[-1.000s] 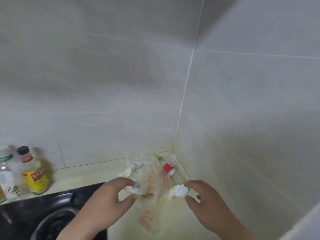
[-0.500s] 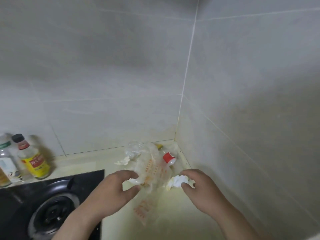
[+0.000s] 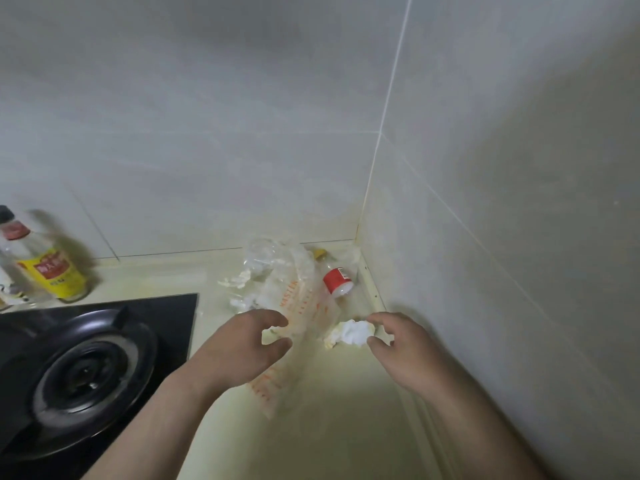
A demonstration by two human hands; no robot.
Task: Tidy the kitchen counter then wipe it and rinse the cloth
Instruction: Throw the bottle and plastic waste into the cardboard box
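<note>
- Pale yellow worktop (image 3: 329,431), tiled corner: a clear plastic bag (image 3: 298,299) lies lengthwise from the corner toward the camera, with orange print partly readable as "MASTE".
- Left hand (image 3: 239,351) curls at the bag's edge; whether it grips cannot be told.
- Right hand (image 3: 407,356) pinches a crumpled tissue (image 3: 353,333) just beside the bag.

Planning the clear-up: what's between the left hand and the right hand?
Head view: the clear plastic bag with orange print, beside the left hand, then a crumpled white tissue pinched by the right hand.

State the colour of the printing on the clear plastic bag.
Orange, on the plastic bag; head view.
</note>
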